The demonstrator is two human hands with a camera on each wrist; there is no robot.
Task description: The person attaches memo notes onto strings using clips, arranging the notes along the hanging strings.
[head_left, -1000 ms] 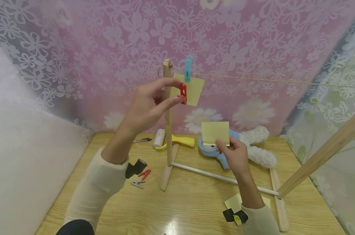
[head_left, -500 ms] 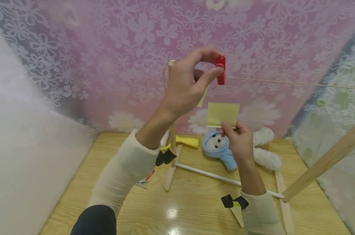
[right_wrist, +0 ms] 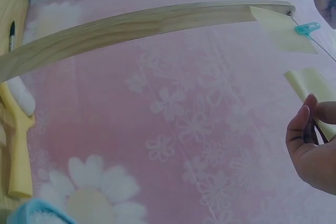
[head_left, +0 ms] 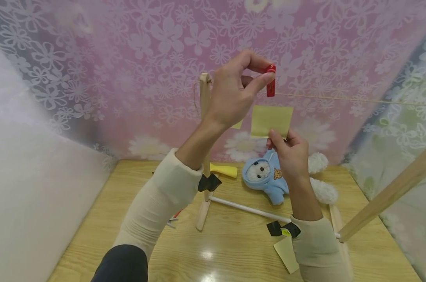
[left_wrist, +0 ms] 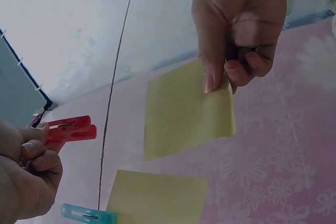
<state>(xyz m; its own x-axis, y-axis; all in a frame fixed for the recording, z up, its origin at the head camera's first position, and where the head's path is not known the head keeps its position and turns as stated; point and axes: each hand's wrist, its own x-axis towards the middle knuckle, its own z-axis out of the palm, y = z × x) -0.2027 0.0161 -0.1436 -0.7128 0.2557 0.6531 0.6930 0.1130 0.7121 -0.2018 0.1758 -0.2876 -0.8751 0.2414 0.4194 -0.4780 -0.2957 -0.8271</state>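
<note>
Below the string (head_left: 339, 98), we see the right grip (head_left: 293, 154) raise its pinched note (head_left: 272, 119) — nearer the red clothespin (head_left: 271, 87) the left grip (head_left: 235, 91) pinches.

Red clip (head_left: 271, 87) apparently part-hidden (by left hand (head_left: 232, 92))

Readable text: none that I can make out in any of my three views.
Small tag: a yellow-green tag (head_left: 285, 232) by my right sleeve (head_left: 315, 241), between black pieces (head_left: 274, 228); the marks on it are too small for me to read.
Toy's emblem: a brown animal-face emblem (head_left: 278, 174) on the front of the blue plush toy (head_left: 265, 190); I see a picture there and can read no lettering.
Yellow note: I can read nothing on the yellow note (head_left: 271, 119) I pinch.
Red clothespin: nothing legible to me on the red clothespin (head_left: 271, 87) either.
</note>
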